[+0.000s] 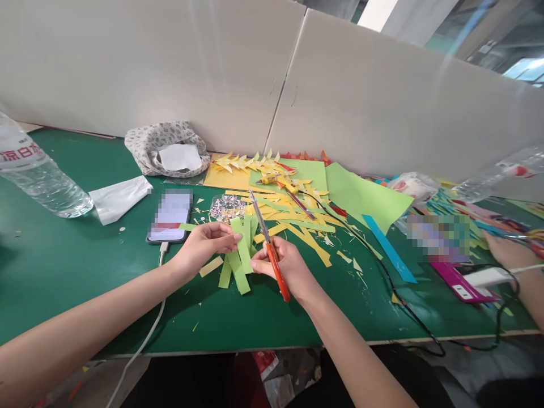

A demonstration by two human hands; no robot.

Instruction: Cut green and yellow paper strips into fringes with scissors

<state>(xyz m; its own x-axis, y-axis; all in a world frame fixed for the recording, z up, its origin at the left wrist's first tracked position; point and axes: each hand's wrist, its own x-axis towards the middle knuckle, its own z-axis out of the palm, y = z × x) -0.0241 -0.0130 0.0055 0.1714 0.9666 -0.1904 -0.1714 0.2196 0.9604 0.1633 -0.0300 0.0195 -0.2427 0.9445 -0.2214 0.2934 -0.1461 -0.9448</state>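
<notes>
My left hand [206,247] pinches a light green paper strip [242,255] between thumb and fingertips. My right hand [289,266] is closed around orange-handled scissors [277,272], whose blades point up and away from me. Its thumb and fingertips meet at the edge of the green strips. More short green strips lie fanned out beneath both hands on the green table [140,306]. Just beyond is a clear tray of shiny gems [229,208]. Yellow and green paper strips [308,241] are heaped to its right.
A phone [170,214] on a white cable lies left, near a water bottle [46,175]. A yellow glue gun [276,180] with black cord rests on the strips. Green sheets [368,195] and a blue strip [389,249] lie right. Another person's hand [505,249] is far right.
</notes>
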